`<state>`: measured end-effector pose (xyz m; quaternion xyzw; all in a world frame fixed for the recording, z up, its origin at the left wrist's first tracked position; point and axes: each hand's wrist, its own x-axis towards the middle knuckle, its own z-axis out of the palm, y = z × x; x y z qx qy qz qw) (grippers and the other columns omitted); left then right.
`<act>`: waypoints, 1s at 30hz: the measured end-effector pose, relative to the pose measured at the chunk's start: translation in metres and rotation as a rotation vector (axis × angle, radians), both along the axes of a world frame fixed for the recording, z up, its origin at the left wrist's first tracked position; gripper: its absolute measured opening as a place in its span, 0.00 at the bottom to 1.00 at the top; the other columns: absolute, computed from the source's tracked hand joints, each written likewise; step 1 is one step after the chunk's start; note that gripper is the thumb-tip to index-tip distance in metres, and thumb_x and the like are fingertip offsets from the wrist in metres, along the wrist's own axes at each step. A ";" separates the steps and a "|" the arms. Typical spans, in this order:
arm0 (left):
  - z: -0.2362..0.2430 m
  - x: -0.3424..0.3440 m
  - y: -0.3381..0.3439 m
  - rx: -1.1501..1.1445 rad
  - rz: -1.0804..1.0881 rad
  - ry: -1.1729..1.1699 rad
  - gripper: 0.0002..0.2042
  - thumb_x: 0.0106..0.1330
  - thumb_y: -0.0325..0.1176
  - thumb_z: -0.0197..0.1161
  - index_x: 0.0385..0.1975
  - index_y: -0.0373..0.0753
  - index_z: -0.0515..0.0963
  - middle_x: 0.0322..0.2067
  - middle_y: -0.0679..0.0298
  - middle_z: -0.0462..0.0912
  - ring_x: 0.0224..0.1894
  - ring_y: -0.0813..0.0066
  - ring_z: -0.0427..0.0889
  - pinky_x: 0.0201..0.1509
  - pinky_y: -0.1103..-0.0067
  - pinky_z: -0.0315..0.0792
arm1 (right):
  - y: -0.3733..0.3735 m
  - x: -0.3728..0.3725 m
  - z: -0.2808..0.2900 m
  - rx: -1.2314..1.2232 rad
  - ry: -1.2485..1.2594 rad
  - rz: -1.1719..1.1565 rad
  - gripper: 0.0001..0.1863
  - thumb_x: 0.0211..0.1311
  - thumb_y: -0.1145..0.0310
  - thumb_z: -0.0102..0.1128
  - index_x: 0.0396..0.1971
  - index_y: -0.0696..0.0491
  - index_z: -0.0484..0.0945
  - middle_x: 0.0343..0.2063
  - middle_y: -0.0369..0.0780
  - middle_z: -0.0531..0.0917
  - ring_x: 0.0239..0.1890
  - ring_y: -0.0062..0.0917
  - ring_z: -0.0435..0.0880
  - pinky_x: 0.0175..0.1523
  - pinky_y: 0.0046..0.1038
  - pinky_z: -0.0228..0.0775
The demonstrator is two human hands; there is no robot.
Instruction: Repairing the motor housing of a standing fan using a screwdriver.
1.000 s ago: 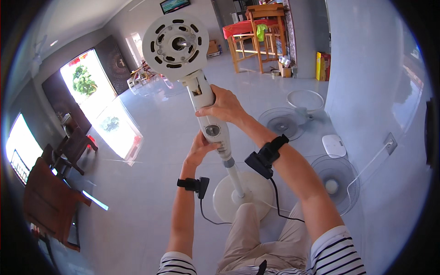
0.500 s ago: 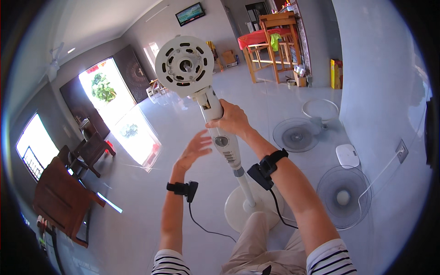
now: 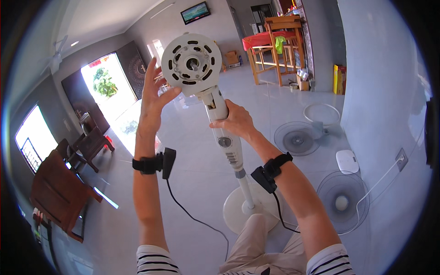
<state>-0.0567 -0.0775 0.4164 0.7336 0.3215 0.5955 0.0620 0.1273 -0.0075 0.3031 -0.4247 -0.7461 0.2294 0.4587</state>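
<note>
A white pedestal fan without its blades or grilles stands before me, its round slotted motor head facing up toward me with a metal shaft in the middle. My right hand is wrapped round the neck of the fan body, just below the head and above the control knob. My left hand reaches up beside the motor head's left edge, fingers spread and thumb near the lower rim; whether it touches the head I cannot tell. The round white base rests on the floor by my leg.
On the floor at right lie a grey fan grille, another grille, a white ring, a pale translucent fan blade and a flat white box-like thing. A cord runs to the wall socket. Wooden furniture stands left.
My left hand has moved up and left, from beside the fan's neck to the edge of the motor head. My right hand keeps its hold on the neck.
</note>
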 end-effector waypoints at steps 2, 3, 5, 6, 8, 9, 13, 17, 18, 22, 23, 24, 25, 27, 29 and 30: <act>0.018 0.001 0.000 -0.009 -0.008 0.081 0.50 0.40 0.44 0.74 0.65 0.43 0.52 0.58 0.50 0.59 0.56 0.55 0.66 0.57 0.62 0.66 | -0.002 -0.001 0.001 0.001 -0.008 0.000 0.33 0.33 0.50 0.72 0.41 0.50 0.72 0.34 0.41 0.82 0.40 0.35 0.81 0.45 0.35 0.71; 0.025 0.001 0.000 -0.021 -0.017 0.166 0.51 0.38 0.40 0.76 0.65 0.46 0.52 0.58 0.50 0.58 0.56 0.54 0.66 0.57 0.60 0.66 | -0.003 -0.003 0.002 0.003 -0.006 -0.002 0.33 0.33 0.51 0.72 0.41 0.50 0.72 0.35 0.41 0.82 0.40 0.35 0.81 0.45 0.35 0.71; 0.033 -0.002 0.001 -0.002 0.053 0.255 0.51 0.37 0.37 0.76 0.65 0.48 0.53 0.59 0.52 0.58 0.56 0.54 0.66 0.57 0.59 0.66 | -0.005 -0.005 0.003 0.004 -0.005 0.001 0.33 0.33 0.51 0.72 0.42 0.50 0.72 0.35 0.41 0.82 0.40 0.35 0.81 0.45 0.35 0.71; 0.035 -0.002 0.002 0.020 0.113 0.344 0.51 0.36 0.34 0.77 0.65 0.50 0.53 0.59 0.54 0.59 0.57 0.54 0.65 0.58 0.58 0.66 | -0.006 -0.003 0.003 -0.001 0.009 -0.003 0.34 0.33 0.53 0.72 0.44 0.51 0.72 0.36 0.42 0.82 0.40 0.35 0.81 0.46 0.33 0.71; 0.035 0.003 0.001 -0.019 0.030 0.317 0.51 0.37 0.34 0.76 0.65 0.49 0.52 0.60 0.56 0.60 0.60 0.55 0.63 0.59 0.58 0.65 | -0.006 -0.001 0.003 -0.005 0.021 -0.008 0.35 0.33 0.55 0.73 0.45 0.52 0.73 0.37 0.43 0.82 0.41 0.34 0.81 0.47 0.31 0.71; 0.035 0.005 0.001 -0.056 -0.050 0.292 0.51 0.38 0.34 0.75 0.66 0.49 0.51 0.60 0.57 0.60 0.62 0.57 0.60 0.60 0.58 0.65 | -0.006 -0.001 0.003 -0.001 0.022 -0.003 0.34 0.34 0.54 0.72 0.44 0.51 0.72 0.36 0.42 0.82 0.41 0.35 0.81 0.47 0.33 0.71; 0.034 0.002 0.001 -0.038 -0.046 0.338 0.50 0.39 0.31 0.75 0.65 0.48 0.51 0.60 0.59 0.61 0.63 0.57 0.59 0.59 0.59 0.67 | -0.006 -0.001 0.002 0.009 0.020 0.017 0.33 0.34 0.53 0.72 0.44 0.50 0.72 0.36 0.41 0.82 0.41 0.35 0.81 0.47 0.35 0.71; 0.029 0.004 -0.001 -0.057 -0.146 0.232 0.49 0.40 0.30 0.75 0.65 0.47 0.52 0.59 0.60 0.62 0.63 0.60 0.60 0.60 0.60 0.66 | -0.008 0.000 0.003 0.008 0.008 0.002 0.33 0.34 0.53 0.72 0.44 0.50 0.72 0.36 0.41 0.82 0.41 0.35 0.81 0.47 0.34 0.71; 0.029 0.004 0.000 -0.055 -0.191 0.206 0.49 0.40 0.30 0.75 0.65 0.47 0.52 0.59 0.60 0.63 0.63 0.61 0.61 0.61 0.60 0.66 | -0.010 0.001 0.005 0.003 0.010 0.008 0.33 0.34 0.54 0.72 0.44 0.51 0.72 0.36 0.42 0.82 0.40 0.35 0.81 0.47 0.33 0.71; 0.025 0.001 0.004 -0.045 -0.204 0.189 0.49 0.40 0.31 0.75 0.65 0.46 0.52 0.59 0.60 0.63 0.62 0.62 0.62 0.62 0.61 0.64 | -0.011 0.000 0.006 -0.003 0.010 0.026 0.33 0.34 0.56 0.73 0.44 0.52 0.72 0.37 0.43 0.82 0.40 0.35 0.82 0.47 0.31 0.71; 0.025 0.001 0.005 -0.029 -0.223 0.179 0.49 0.40 0.31 0.75 0.65 0.45 0.52 0.59 0.60 0.63 0.63 0.62 0.62 0.62 0.60 0.64 | -0.010 0.000 0.007 -0.005 0.008 0.026 0.33 0.34 0.56 0.73 0.44 0.52 0.72 0.37 0.43 0.82 0.40 0.35 0.82 0.47 0.31 0.71; 0.025 0.001 0.006 -0.016 -0.243 0.168 0.49 0.39 0.31 0.75 0.65 0.45 0.51 0.59 0.60 0.63 0.63 0.62 0.62 0.63 0.60 0.63 | -0.009 0.000 0.006 0.002 0.014 0.031 0.33 0.34 0.56 0.73 0.44 0.52 0.72 0.37 0.43 0.82 0.40 0.35 0.82 0.47 0.31 0.71; 0.024 0.001 0.006 -0.020 -0.244 0.166 0.49 0.39 0.31 0.75 0.65 0.45 0.51 0.59 0.60 0.63 0.63 0.62 0.62 0.63 0.60 0.63 | -0.008 0.000 0.006 0.009 0.020 0.036 0.33 0.34 0.57 0.73 0.44 0.53 0.72 0.36 0.43 0.82 0.40 0.35 0.82 0.47 0.31 0.71; 0.023 0.002 0.006 0.014 -0.256 0.140 0.47 0.39 0.27 0.72 0.64 0.48 0.55 0.58 0.61 0.66 0.62 0.59 0.64 0.61 0.60 0.65 | -0.008 0.000 0.007 0.004 0.022 0.043 0.33 0.35 0.57 0.73 0.44 0.53 0.72 0.37 0.44 0.82 0.40 0.35 0.82 0.47 0.31 0.71; 0.022 0.003 0.004 0.012 -0.234 0.134 0.47 0.39 0.28 0.72 0.64 0.49 0.56 0.58 0.61 0.67 0.62 0.60 0.64 0.62 0.60 0.65 | -0.009 0.001 0.008 0.004 0.025 0.049 0.33 0.35 0.58 0.73 0.44 0.53 0.72 0.37 0.44 0.82 0.40 0.34 0.82 0.47 0.31 0.71; 0.020 0.003 0.003 0.011 -0.209 0.129 0.46 0.39 0.28 0.72 0.64 0.49 0.56 0.57 0.61 0.67 0.62 0.60 0.63 0.62 0.60 0.65 | -0.008 0.001 0.007 0.016 0.027 0.049 0.33 0.35 0.58 0.73 0.45 0.53 0.72 0.37 0.44 0.82 0.40 0.34 0.81 0.47 0.31 0.71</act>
